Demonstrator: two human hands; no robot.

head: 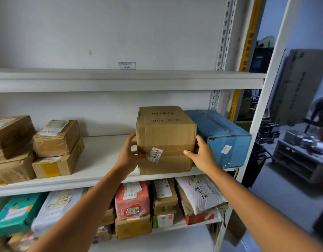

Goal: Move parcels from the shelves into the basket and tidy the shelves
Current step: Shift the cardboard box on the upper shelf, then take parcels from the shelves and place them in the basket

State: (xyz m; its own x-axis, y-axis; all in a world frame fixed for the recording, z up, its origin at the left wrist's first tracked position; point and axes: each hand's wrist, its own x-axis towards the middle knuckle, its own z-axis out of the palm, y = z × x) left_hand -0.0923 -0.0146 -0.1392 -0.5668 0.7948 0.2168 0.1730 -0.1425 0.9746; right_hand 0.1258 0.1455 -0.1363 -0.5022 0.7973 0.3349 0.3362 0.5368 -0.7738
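Observation:
A tall brown cardboard box (165,135) with a white 0393 sticker stands on the middle shelf (102,160). My left hand (129,154) holds its left side, thumb on the front face near the sticker. My right hand (202,154) grips its right side, thumb across the front tape, fingers tucked between it and the blue box (224,135) beside it. The basket is out of sight.
Several brown parcels (57,148) are stacked at the left of the middle shelf. The lower shelf (175,224) is packed with a red parcel (132,200), a white mailer (202,193), a teal box (17,211) and others. The top shelf (120,79) is bare. A white upright (262,99) stands right.

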